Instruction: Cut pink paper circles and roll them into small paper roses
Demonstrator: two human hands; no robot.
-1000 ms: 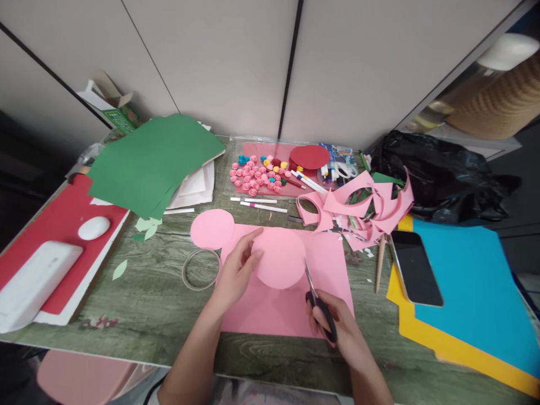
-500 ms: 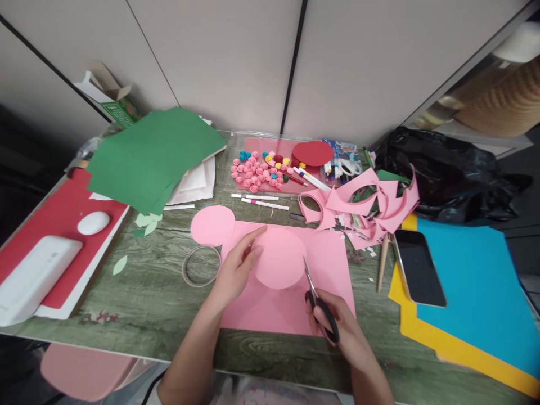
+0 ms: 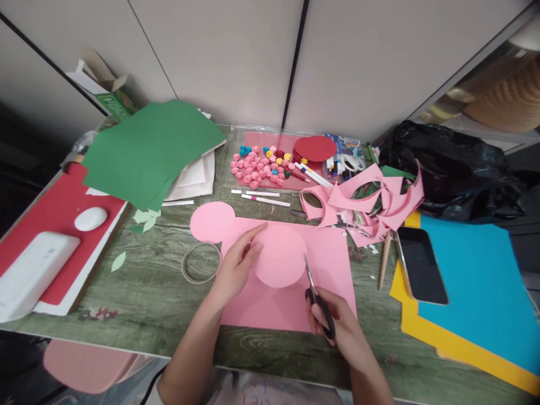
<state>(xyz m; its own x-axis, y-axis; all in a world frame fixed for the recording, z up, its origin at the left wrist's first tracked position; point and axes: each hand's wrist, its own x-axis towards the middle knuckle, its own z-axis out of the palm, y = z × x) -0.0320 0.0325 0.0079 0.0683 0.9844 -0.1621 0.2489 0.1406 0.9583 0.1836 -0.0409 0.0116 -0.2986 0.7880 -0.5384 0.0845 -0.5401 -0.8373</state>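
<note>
My left hand (image 3: 237,260) grips the left edge of a round pink paper disc (image 3: 280,257), thumb and fingers on either side of it. The disc is held over a pink sheet of paper (image 3: 270,312) lying on the table. In my right hand (image 3: 333,315) is a pair of scissors (image 3: 319,309) with black handles. Its blades point up and away, with the tips at the disc's right edge; the blades look closed. Another pink disc (image 3: 212,221) lies flat at the sheet's upper left corner, just above a roll of tape (image 3: 201,262).
Pink paper offcuts (image 3: 358,197) pile up at the back right. Small rolled paper roses (image 3: 257,167) sit behind, near white markers (image 3: 265,200). A phone (image 3: 422,264) rests on blue paper (image 3: 476,281) at right. Green sheets (image 3: 156,146) and a white device (image 3: 37,275) are at left.
The view has shifted slightly. Both hands keep nearly the same place, with the disc and scissors still held; the scissors have turned only a little.
</note>
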